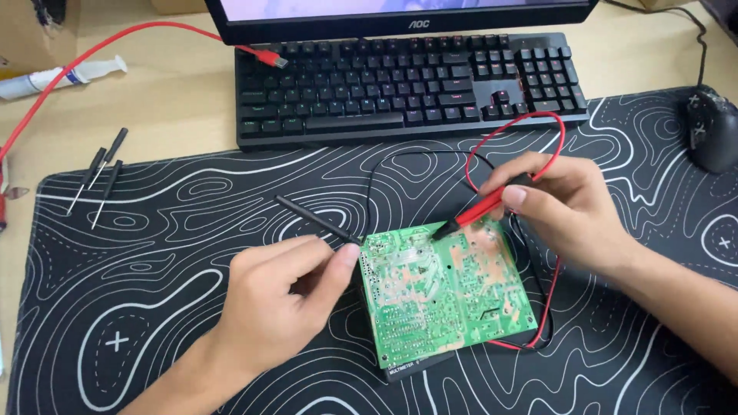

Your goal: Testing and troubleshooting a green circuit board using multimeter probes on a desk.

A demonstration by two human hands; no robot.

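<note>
A green circuit board lies solder side up on top of a dark multimeter, in the middle of the black desk mat. My left hand grips a black probe, its tip at the board's left edge. My right hand pinches a red probe, whose dark tip touches the board near its upper middle. A red lead loops above my right hand, and red and black leads run down the board's right side.
A black keyboard and the base of a monitor sit behind the mat. A black mouse lies at the far right. Three small screwdrivers rest at the mat's left corner, beside a red cable and a white syringe.
</note>
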